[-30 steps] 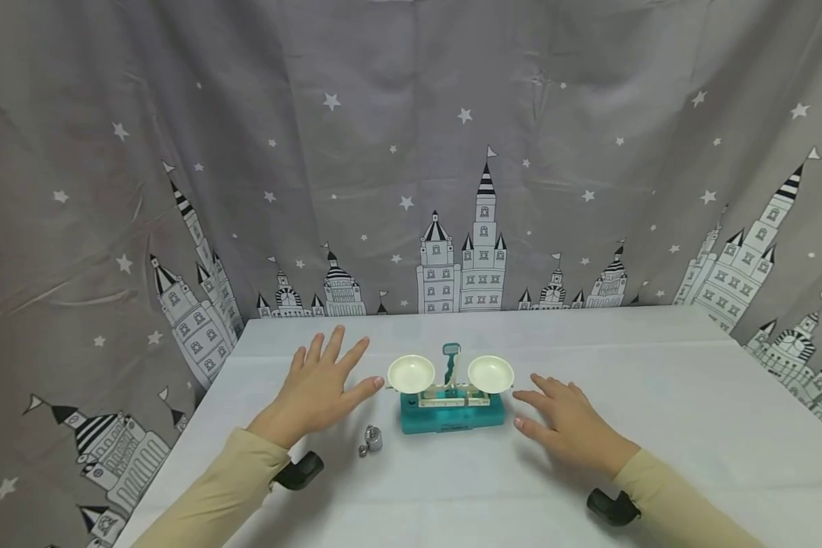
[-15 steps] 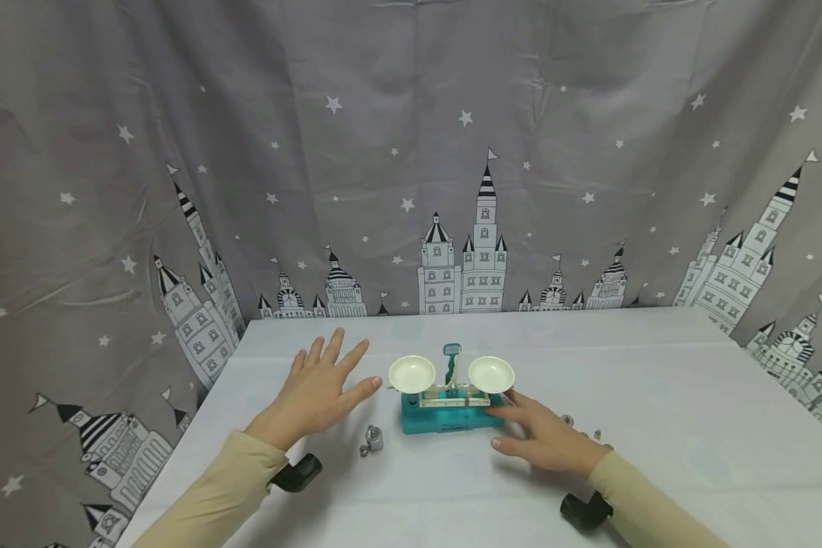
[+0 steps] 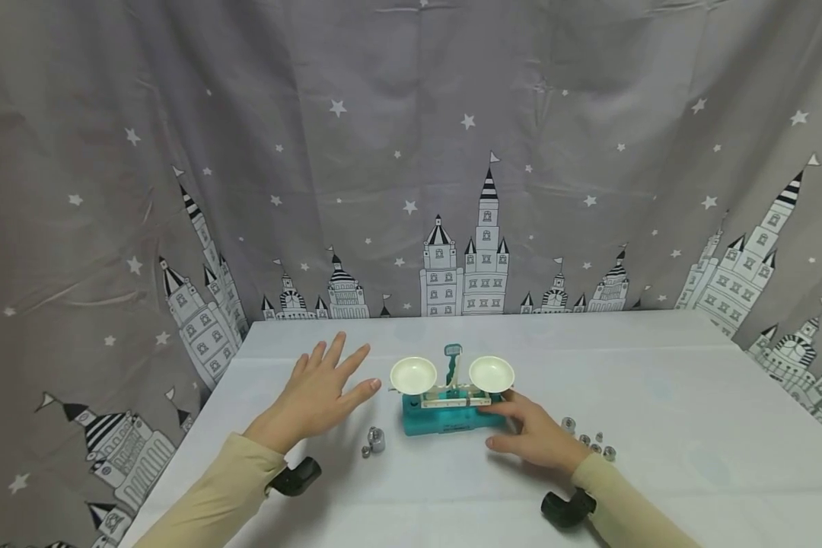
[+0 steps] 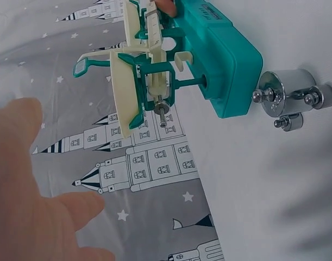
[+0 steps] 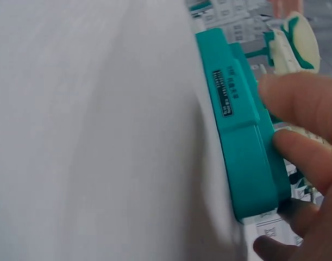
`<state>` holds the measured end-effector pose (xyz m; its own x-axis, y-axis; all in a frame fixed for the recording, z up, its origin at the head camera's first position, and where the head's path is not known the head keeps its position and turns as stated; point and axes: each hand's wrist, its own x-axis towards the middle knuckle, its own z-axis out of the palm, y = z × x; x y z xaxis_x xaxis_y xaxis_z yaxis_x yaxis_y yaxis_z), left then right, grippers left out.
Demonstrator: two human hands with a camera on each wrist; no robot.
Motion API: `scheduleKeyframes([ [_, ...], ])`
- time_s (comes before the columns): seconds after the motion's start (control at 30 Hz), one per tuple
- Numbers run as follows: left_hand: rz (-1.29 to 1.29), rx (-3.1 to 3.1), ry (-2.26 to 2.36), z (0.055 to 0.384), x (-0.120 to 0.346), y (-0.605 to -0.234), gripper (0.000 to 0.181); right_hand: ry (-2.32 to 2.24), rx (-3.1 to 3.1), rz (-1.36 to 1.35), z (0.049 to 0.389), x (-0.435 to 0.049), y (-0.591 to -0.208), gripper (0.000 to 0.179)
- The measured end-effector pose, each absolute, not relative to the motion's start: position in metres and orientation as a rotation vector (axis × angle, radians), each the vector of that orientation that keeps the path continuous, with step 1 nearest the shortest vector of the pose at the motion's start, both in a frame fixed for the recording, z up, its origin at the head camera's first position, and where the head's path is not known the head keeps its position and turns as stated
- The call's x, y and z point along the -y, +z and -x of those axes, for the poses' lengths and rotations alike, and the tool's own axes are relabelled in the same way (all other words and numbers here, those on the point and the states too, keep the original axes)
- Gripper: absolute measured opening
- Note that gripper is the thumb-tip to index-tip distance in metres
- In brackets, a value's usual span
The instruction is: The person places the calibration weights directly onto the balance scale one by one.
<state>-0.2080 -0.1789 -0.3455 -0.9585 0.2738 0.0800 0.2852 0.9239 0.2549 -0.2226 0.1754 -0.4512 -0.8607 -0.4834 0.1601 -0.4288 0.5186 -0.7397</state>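
A teal balance scale (image 3: pixel 445 421) with two cream pans, left pan (image 3: pixel 413 376) and right pan (image 3: pixel 492 374), stands mid-table. My right hand (image 3: pixel 537 434) is at its right end, index finger reaching below the right pan to the beam's front, thumb apart in front of the base. In the right wrist view its fingers (image 5: pixel 301 149) lie over the base (image 5: pixel 244 147); exact contact is unclear. My left hand (image 3: pixel 311 399) hovers left of the scale, fingers spread, holding nothing. Beside the scale's left end are a large metal weight (image 4: pixel 288 92) and two smaller ones.
Several small metal weights (image 3: pixel 592 444) lie on the white-covered table (image 3: pixel 685 396) to the right of my right hand, one partly hidden by it. A grey curtain (image 3: pixel 383 91) printed with castles and stars hangs behind the table.
My right hand has moved left from beside the scale to its right end, fingers now under the right pan. The weights on the right have come into sight. My left hand stays put.
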Motion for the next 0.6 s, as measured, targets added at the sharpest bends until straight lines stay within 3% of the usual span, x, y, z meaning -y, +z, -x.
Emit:
scheduleKeyframes([
  [0.6, 0.415, 3.009, -0.436, 0.201, 0.189, -0.344, 0.065, -1.353, -2.877, 0.643, 0.227, -0.168, -0.468, 0.030],
])
